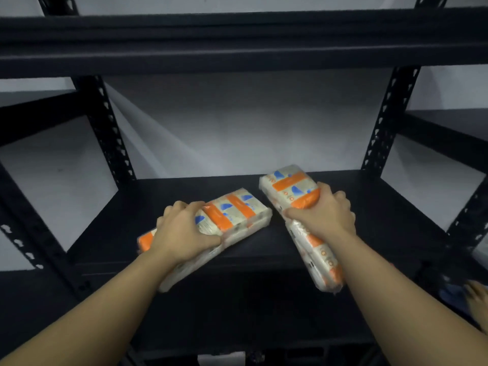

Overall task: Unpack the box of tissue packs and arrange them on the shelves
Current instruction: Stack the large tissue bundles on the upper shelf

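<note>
Two long tissue packs in clear wrap with orange and blue print are over the black middle shelf (343,215). My left hand (184,231) grips the left tissue pack (237,212), which lies slanted across the shelf's front edge. My right hand (322,212) grips the right tissue pack (290,186) around its middle; its far end points up toward the back and its near end hangs past the shelf front. The box is not in view.
A black upper shelf (237,43) spans the top of the view. Perforated black uprights stand at back left (111,133) and back right (388,120). A white wall is behind. A foot (478,302) shows at the lower right.
</note>
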Demonstrator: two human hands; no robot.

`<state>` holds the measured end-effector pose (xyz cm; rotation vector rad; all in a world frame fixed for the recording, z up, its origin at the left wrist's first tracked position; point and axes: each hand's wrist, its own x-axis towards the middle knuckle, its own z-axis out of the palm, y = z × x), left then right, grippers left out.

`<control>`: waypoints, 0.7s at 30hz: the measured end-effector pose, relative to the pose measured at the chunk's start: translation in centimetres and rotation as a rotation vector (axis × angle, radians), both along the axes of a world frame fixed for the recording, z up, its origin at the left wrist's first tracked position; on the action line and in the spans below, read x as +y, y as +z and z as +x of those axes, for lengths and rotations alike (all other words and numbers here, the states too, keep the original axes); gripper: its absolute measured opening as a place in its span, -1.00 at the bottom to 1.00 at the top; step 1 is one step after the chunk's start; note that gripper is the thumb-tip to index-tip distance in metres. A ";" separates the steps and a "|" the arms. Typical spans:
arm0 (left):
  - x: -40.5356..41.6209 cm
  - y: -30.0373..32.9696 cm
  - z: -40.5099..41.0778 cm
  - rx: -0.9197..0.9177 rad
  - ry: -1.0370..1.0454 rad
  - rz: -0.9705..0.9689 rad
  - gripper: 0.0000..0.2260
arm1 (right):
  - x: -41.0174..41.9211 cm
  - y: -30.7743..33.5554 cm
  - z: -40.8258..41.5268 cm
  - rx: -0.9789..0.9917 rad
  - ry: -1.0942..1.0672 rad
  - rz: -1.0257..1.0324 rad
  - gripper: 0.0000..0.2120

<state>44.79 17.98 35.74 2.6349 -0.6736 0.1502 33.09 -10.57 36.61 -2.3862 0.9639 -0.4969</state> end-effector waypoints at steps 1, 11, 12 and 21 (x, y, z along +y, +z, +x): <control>-1.0 0.0 0.4 -0.001 0.022 0.007 -0.13 | -1.2 0.0 0.5 0.056 0.013 -0.013 0.00; -8.1 0.9 2.3 0.056 -0.039 0.096 -0.21 | -8.1 0.1 2.8 0.276 0.135 -0.089 0.12; -8.9 0.8 2.1 0.040 -0.054 0.101 -0.24 | -8.4 0.0 2.8 0.272 0.139 -0.112 0.10; -12.3 -0.7 2.5 -0.057 -0.113 0.190 -0.42 | -8.6 0.8 1.3 0.199 0.405 -0.153 -0.21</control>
